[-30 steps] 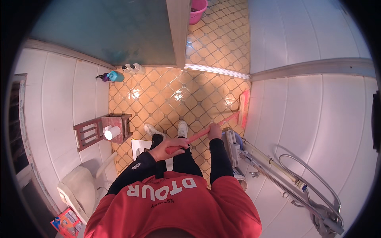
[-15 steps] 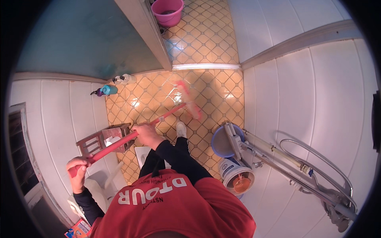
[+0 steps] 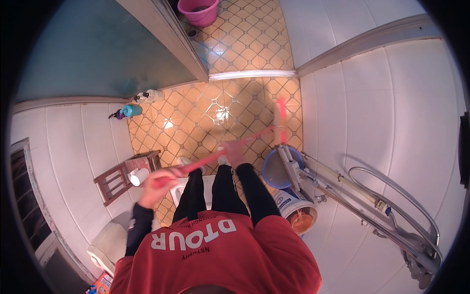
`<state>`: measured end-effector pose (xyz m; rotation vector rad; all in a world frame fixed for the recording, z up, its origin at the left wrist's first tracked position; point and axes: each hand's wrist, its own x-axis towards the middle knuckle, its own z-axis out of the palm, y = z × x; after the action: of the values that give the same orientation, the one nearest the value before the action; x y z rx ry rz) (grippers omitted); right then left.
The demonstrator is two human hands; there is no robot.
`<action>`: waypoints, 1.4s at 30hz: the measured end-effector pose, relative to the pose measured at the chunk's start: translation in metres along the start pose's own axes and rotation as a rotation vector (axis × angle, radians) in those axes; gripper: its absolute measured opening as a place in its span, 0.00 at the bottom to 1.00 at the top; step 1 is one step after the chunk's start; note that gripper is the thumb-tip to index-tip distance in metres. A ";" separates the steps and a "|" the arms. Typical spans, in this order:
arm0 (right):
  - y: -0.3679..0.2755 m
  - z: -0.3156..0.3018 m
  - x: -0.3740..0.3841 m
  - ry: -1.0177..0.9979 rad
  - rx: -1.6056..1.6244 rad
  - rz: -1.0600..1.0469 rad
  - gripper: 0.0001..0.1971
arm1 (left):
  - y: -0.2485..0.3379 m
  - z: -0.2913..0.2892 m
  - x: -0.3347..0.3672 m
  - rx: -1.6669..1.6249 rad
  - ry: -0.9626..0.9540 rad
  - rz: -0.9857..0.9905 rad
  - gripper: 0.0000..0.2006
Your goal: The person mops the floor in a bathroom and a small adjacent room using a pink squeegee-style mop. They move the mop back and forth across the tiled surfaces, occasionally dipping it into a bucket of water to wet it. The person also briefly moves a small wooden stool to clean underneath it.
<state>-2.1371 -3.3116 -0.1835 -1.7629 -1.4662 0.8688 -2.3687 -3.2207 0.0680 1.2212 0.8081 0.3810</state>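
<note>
A red long-handled mop [image 3: 205, 161] slants across in front of me, low at the left and reaching to the right. My left hand [image 3: 157, 185] is closed round the upper end of its handle. Farther along the handle is my right hand [image 3: 234, 152], blurred but wrapped round it. The wide red mop head [image 3: 281, 122] is at the floor's right side by the white wall, just beyond a blue-rimmed basin [image 3: 272, 169]. Motion smears the head, so its exact make is hard to see.
Wet-looking yellow tiles [image 3: 196, 110] cover the floor. Bottles [image 3: 131, 110] line the far left corner; a wooden stool [image 3: 120, 176] with a white roll stands left. A white bucket [image 3: 303, 211] and shower pipes [image 3: 352, 203] are right. A pink bucket [image 3: 200, 14] sits beyond the threshold.
The mop head has swept from mid-floor to the right, near the wall and basin. Both hands have shifted right with the handle, the left one also moving away from the wall.
</note>
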 end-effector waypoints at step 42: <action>-0.061 -0.012 -0.077 -0.572 -0.559 -0.117 0.06 | -0.063 0.067 -0.160 -0.133 0.160 0.154 0.03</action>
<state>-2.1713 -3.3806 -0.1204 -1.8637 -2.3429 1.0208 -2.4371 -3.3920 0.0716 1.1416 0.8141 0.6547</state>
